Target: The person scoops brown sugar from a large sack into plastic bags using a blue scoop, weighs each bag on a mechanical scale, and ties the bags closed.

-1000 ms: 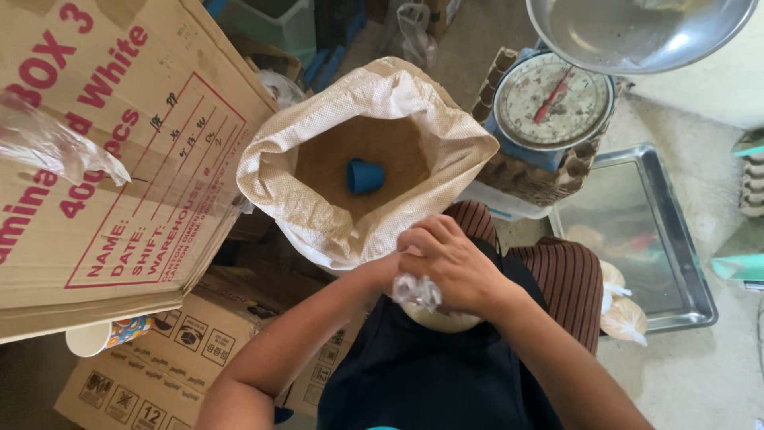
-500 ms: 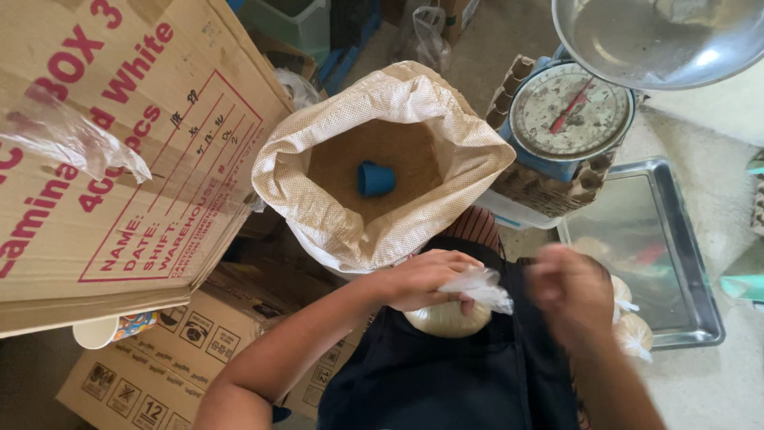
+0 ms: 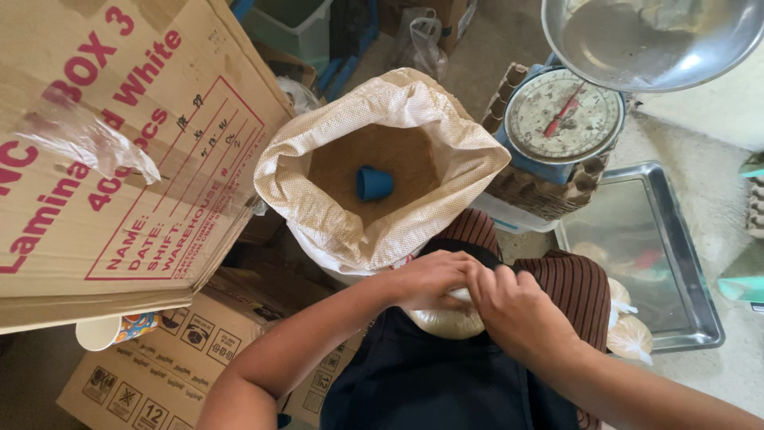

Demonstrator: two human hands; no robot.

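1. Clear plastic bag of brown granules [image 3: 447,322], small, rounded and filled, sits in my lap against the dark apron [image 3: 430,382]. Its belly hangs below my hands and its gathered neck points up into them, so its long axis runs roughly upright, neck towards the sack.
2. My left hand [image 3: 430,279] is closed around the neck from the left, fingers curled over the twisted plastic. My right hand [image 3: 521,306] overlaps it from the right, also closed; I judge it pinches the same neck, though its fingertips are hidden behind the knuckles.
3. Both hands meet right above the bag, touching each other. Neither is clearly nearer; the grip sits at the top end and the weight lies straight beneath it.
4. Just beyond the hands stands an open white woven sack [image 3: 382,231], its rim rolled down, with a blue plastic cup [image 3: 373,183] lying on the brown fill.
5. To the right, near my knee, more filled clear bags [image 3: 629,334] lie at the near left corner of a shallow metal tray [image 3: 700,318].
6. Past the tray stands a dial weighing scale [image 3: 565,115] with a steel pan [image 3: 652,40] on top.
7. A large cardboard box [image 3: 119,159] with red print leans at the left.
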